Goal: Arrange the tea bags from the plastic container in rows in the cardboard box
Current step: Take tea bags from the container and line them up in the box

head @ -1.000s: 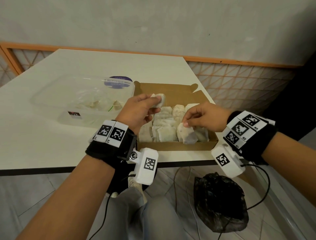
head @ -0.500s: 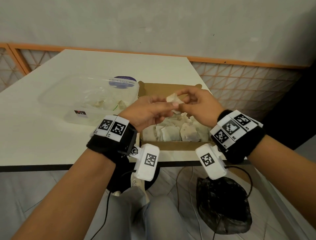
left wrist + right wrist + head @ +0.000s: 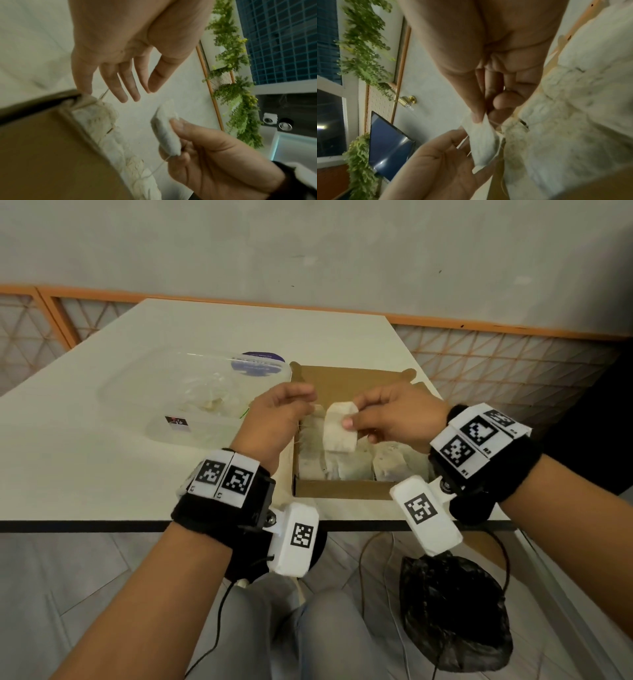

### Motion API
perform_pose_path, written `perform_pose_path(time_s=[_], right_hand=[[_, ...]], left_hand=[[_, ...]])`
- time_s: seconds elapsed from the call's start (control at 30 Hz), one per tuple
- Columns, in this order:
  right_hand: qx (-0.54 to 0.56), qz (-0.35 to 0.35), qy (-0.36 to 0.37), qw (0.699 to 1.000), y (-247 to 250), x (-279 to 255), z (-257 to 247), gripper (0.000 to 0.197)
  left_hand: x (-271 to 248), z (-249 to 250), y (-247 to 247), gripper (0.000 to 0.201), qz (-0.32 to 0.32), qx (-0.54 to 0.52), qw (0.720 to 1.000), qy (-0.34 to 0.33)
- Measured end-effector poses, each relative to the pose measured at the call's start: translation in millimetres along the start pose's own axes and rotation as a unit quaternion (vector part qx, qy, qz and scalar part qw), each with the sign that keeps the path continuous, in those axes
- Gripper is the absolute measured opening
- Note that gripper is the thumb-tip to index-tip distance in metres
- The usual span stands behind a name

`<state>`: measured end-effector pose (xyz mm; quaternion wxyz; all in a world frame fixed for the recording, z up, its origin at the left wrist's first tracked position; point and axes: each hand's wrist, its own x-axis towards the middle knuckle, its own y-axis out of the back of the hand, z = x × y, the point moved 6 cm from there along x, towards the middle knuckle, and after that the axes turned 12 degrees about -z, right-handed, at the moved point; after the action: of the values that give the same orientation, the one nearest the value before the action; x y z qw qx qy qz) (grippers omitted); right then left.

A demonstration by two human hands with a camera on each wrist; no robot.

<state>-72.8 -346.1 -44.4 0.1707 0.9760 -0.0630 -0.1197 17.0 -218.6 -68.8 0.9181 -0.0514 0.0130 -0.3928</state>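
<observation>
R hand [image 3: 397,416] pinched one tea bag [image 3: 339,428] by its top edge, thumb in front and fingers behind, so the bag hung upright over the cardboard box [image 3: 342,489], above the packed bags and not touching them. In the R wrist view the same tea bag [image 3: 482,143] sat between thumb tip and forefinger w/ a thin string trailing off it. L hand [image 3: 277,419] was just beside the bag at its 9 o'clock, over the box's L wall, fingers loose and spread, gripping nothing; in the L wrist view the L hand [image 3: 120,65] showed straight relaxed fingers w/ a gap to the bag [image 3: 167,129], and a thread ran near the little finger, though I couldn't tell if it touched.

Box sat at the table's [image 3: 102,474] near edge, approx 12 o'clock from the person's lap, w/ rows of tea bags [image 3: 342,463] filling its near part; the far part showed bare cardboard. Plastic container [image 3: 191,402] stood at the box's 9 o'clock, just beside it, w/ a few bags left inside. A black plastic bag [image 3: 455,611] lay on the floor at approx 5 o'clock from the box.
</observation>
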Motion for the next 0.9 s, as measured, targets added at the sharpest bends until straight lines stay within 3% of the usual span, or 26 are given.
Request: perform_pose_path(time_s=[0.13,0.27,0.37,0.5,0.57,0.7,0.8,0.9], right_hand=[[-0.053,-0.075,-0.061,0.994,-30.7,7.3,8.3,0.013],[-0.074,-0.059,-0.101,0.990,-45.2,11.4,16.1,0.022],[-0.144,-0.013,-0.070,0.987,-38.4,6.6,9.4,0.029],[-0.267,0.093,0.020,0.959,-2.8,-37.7,-8.1,0.012],[-0.322,0.066,0.010,0.944,4.3,-63.1,-0.3,0.003],[-0.358,0.008,-0.004,0.934,-0.5,-84.4,33.7,0.012],[-0.367,0.020,0.033,0.929,-4.7,-85.0,42.4,0.020],[-0.327,0.050,0.058,0.942,-2.7,-84.6,43.8,0.018]], left_hand=[[-7.9,-6.8,2.2,0.035,0.011,-0.029,1.000,0.004],[-10.1,-8.5,2.5,0.039,0.017,-0.033,0.999,0.004],[-15.5,-15.4,2.9,0.036,0.022,-0.024,0.999,0.015],[-22.8,-27.7,11.8,0.039,0.017,0.028,0.998,0.052],[-21.7,-33.0,15.8,0.038,0.007,0.063,0.995,0.078],[-13.6,-38.1,16.9,0.027,-0.002,0.160,0.982,0.100],[-11.7,-34.2,18.6,0.008,0.028,0.235,0.968,0.088],[-11.3,-22.4,14.3,0.014,0.047,0.258,0.964,0.049]])
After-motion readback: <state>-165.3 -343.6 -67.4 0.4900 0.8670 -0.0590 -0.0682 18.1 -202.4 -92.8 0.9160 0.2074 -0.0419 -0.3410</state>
